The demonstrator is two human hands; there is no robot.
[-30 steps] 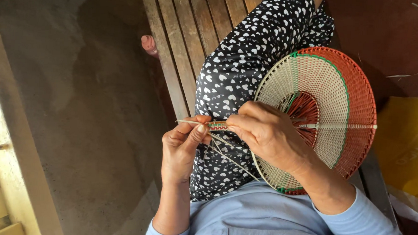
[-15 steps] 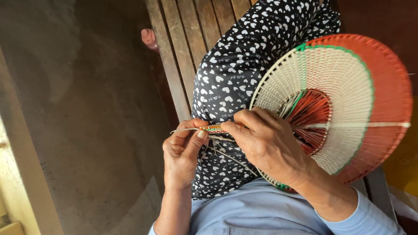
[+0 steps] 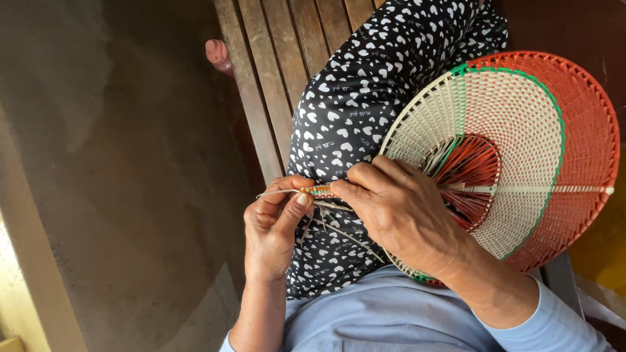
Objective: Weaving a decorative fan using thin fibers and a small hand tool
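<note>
A round woven fan, cream in the middle with a green line and an orange rim, rests on my lap. Its thin handle, wrapped in coloured strands, sticks out to the left. My right hand lies over the fan's base and pinches the handle near the weave. My left hand pinches the handle's outer end between thumb and fingers. Several loose pale strips hang from the handle between my hands.
I sit on a wooden slatted bench in a black skirt with white hearts. A bare concrete floor lies to the left. A yellow bag sits at the right edge, behind the fan.
The fan has tilted and looms larger in view than a second ago. Both hands have kept their grip on the handle and shifted slightly down.
</note>
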